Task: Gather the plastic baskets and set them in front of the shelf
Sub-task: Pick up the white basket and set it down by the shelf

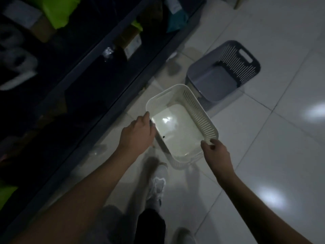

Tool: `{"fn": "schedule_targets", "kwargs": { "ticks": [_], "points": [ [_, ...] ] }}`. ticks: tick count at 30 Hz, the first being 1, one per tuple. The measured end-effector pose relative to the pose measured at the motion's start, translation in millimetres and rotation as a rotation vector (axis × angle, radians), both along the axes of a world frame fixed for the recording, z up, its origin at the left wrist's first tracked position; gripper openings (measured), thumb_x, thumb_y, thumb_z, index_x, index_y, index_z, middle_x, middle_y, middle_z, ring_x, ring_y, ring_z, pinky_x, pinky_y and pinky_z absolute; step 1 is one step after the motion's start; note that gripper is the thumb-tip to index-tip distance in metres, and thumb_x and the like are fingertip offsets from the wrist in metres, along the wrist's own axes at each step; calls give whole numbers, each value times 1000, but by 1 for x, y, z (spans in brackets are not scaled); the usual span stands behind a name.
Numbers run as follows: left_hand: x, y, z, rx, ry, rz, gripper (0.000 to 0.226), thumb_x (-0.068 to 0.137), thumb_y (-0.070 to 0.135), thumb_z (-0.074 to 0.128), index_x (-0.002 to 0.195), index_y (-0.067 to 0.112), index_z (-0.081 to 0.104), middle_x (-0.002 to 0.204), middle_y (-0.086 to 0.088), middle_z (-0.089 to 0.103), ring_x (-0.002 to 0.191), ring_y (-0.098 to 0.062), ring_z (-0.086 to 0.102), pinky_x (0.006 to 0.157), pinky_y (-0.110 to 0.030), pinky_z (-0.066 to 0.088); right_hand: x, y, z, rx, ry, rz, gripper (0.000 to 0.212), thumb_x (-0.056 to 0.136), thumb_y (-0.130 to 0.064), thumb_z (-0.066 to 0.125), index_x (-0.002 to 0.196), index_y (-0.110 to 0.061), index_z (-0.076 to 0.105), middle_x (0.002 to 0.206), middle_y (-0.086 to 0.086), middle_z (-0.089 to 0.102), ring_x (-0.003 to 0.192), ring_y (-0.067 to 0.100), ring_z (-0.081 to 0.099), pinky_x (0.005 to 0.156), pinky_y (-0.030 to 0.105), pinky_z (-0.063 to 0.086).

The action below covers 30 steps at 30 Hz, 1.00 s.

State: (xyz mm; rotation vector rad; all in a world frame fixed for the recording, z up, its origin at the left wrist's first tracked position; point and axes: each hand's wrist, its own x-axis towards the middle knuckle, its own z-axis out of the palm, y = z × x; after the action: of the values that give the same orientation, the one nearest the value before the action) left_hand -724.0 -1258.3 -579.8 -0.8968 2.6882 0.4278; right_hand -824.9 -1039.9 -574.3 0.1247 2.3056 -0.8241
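A white plastic basket (179, 124) with slotted walls sits low over the tiled floor beside the dark shelf (98, 71). My left hand (139, 132) grips its left rim, fingers curled over the edge. My right hand (216, 152) pinches the near right corner of the rim. A grey plastic basket (223, 71) with a handle slot stands on the floor just beyond the white one, also next to the shelf. Whether the white basket touches the floor is unclear.
The shelf runs diagonally along the left and holds green, teal and brown packages (54, 11). My shoe (158, 182) and dark trouser leg are below the basket. Glossy white floor tiles (281, 155) spread to the right.
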Motion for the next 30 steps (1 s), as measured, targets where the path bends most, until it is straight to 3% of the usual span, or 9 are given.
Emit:
{"fn": "schedule_targets", "kwargs": {
  "ticks": [3, 6, 8, 11, 14, 17, 21, 25, 30],
  "points": [
    [-55, -29, -44, -58, -24, -202, 57, 97, 39, 37, 146, 11, 32, 118, -14, 61, 94, -31, 62, 68, -40, 50, -27, -4, -39, 32, -64, -126, 48, 93, -37, 52, 130, -7, 57, 99, 6, 68, 107, 31, 62, 96, 42, 48],
    [-98, -56, -83, -88, -53, -305, 57, 95, 37, 41, 144, 9, 36, 114, -16, 61, 90, -34, 62, 64, -41, 50, -39, 1, -81, 99, -113, -244, 47, 91, -37, 56, 126, -6, 58, 109, 15, 71, 108, 35, 62, 90, 36, 46],
    [-121, -73, -105, -137, -78, -342, 58, 95, 37, 43, 144, 7, 36, 116, -17, 60, 93, -36, 62, 64, -42, 50, -41, 7, -106, 161, -147, -304, 50, 92, -36, 59, 129, -3, 54, 115, 18, 69, 111, 35, 62, 87, 34, 45],
    [-156, -89, -142, -135, -130, -399, 61, 96, 31, 44, 149, 5, 26, 127, -20, 53, 106, -39, 57, 72, -47, 51, -37, 18, -140, 228, -225, -357, 55, 87, -40, 64, 126, -4, 51, 104, 19, 69, 97, 37, 65, 86, 49, 54],
    [-178, -102, -170, -157, -175, -441, 63, 95, 21, 45, 150, 3, 20, 128, -23, 50, 107, -43, 55, 75, -49, 50, -31, 23, -172, 193, -317, -392, 54, 86, -36, 67, 129, -8, 47, 101, 13, 68, 95, 33, 66, 84, 53, 56],
    [-181, -110, -193, -237, -222, -527, 64, 93, 8, 44, 150, -1, 17, 123, -25, 53, 101, -42, 59, 73, -48, 50, -28, 20, -189, 68, -378, -495, 37, 91, -17, 62, 126, -10, 50, 111, 15, 66, 95, 31, 67, 81, 48, 58],
    [-184, -114, -207, -174, -217, -561, 67, 88, -4, 46, 148, -2, 19, 113, -24, 58, 91, -40, 63, 67, -44, 49, -24, 16, -197, 28, -334, -608, 31, 94, -6, 55, 123, -14, 50, 113, 18, 64, 94, 33, 68, 82, 50, 59],
    [-182, -119, -205, -115, -168, -552, 43, 86, -8, 45, 128, 1, 39, 99, -20, 60, 79, -39, 64, 62, -45, 49, -24, 9, -196, 30, -298, -628, 34, 93, -3, 56, 126, -13, 50, 111, 17, 65, 88, 32, 70, 78, 51, 60],
    [-172, -119, -188, -68, -170, -495, 33, 86, -9, 47, 116, 4, 42, 96, -18, 59, 76, -37, 62, 57, -38, 42, -33, 15, -181, -9, -306, -630, 40, 93, 5, 49, 130, -10, 50, 108, 19, 66, 89, 34, 69, 79, 50, 59]
  ]
}}
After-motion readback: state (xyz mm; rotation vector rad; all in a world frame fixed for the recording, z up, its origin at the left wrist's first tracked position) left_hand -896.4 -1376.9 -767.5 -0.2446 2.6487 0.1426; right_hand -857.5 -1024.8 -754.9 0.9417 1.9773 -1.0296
